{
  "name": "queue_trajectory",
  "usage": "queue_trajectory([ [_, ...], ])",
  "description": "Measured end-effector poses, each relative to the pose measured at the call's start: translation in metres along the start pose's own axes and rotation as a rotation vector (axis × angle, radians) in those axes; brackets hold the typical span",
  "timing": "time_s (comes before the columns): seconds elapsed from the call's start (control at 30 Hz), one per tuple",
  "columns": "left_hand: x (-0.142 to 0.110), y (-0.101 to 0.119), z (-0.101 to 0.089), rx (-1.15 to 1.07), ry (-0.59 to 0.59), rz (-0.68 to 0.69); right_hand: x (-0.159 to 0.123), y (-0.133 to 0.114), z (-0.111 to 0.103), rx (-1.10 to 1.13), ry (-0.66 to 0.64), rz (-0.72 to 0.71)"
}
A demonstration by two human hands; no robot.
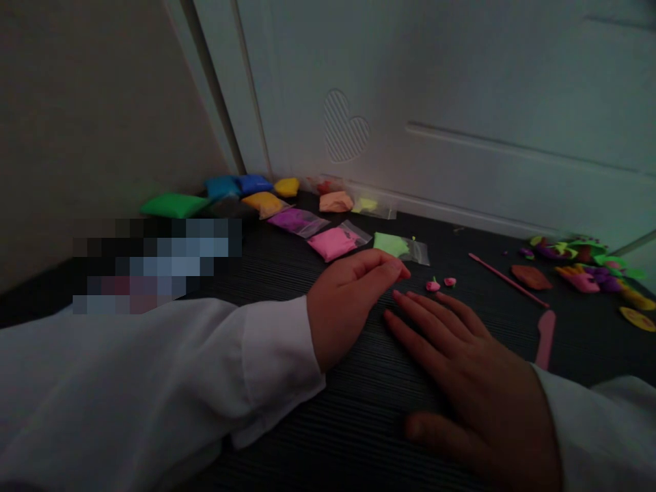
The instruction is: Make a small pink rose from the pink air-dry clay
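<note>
My left hand [349, 304] is held edge-on over the dark table [328, 430], its fingers pressed together and the thumb laid against them. Whatever it may hold is hidden. To its right, my right hand [476, 376] lies palm down with the fingers stretched out, the fingertips close to the left hand. Just beyond the right fingertips are a small pink clay rosebud [433, 285] with a bit of green and a second pink clay bud [449, 281]. A light green clay packet [390, 244] lies right behind my left hand.
Beyond the left hand lie a pink packet [333, 243], a purple packet [293, 220], a green packet [174, 204] and several others. On the right are a pink stick tool [507, 279], a pink plastic knife [546, 338], a brownish lump [531, 277] and colourful clay pieces [589, 277]. A white panel [461, 82] stands behind.
</note>
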State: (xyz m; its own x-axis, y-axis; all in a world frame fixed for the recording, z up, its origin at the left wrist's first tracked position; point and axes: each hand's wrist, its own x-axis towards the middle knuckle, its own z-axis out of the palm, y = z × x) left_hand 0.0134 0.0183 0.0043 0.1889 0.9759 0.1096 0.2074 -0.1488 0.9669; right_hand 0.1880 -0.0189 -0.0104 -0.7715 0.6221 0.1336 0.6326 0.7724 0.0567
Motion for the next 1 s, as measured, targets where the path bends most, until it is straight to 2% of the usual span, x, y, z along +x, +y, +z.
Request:
queue_trajectory([
  [0.17, 0.0012, -0.0007, 0.0009, 0.008, 0.007, -0.008, 0.0013, 0.0011, 0.0009, 0.007, 0.024, -0.090],
  [0.33, 0.0003, -0.0017, -0.0003, 0.004, -0.007, 0.000, 0.0045, 0.0066, -0.0019, -0.038, -0.002, 0.021],
  [0.5, -0.0004, -0.0024, -0.0007, 0.028, -0.003, -0.004, 0.0032, 0.0028, -0.0036, -0.011, -0.004, -0.030],
  [0.67, 0.0002, -0.0011, 0.0003, 0.004, -0.007, 0.000, 0.0033, 0.0078, -0.0016, -0.029, -0.016, 0.025],
  [0.8, 0.0002, -0.0009, 0.0002, 0.001, -0.010, -0.002, 0.0018, 0.0061, 0.0003, 0.025, 0.045, -0.049],
  [1.0, -0.0003, 0.0012, -0.0002, 0.045, -0.006, -0.008, 0.0014, 0.0062, -0.0027, -0.008, -0.013, 0.018],
])
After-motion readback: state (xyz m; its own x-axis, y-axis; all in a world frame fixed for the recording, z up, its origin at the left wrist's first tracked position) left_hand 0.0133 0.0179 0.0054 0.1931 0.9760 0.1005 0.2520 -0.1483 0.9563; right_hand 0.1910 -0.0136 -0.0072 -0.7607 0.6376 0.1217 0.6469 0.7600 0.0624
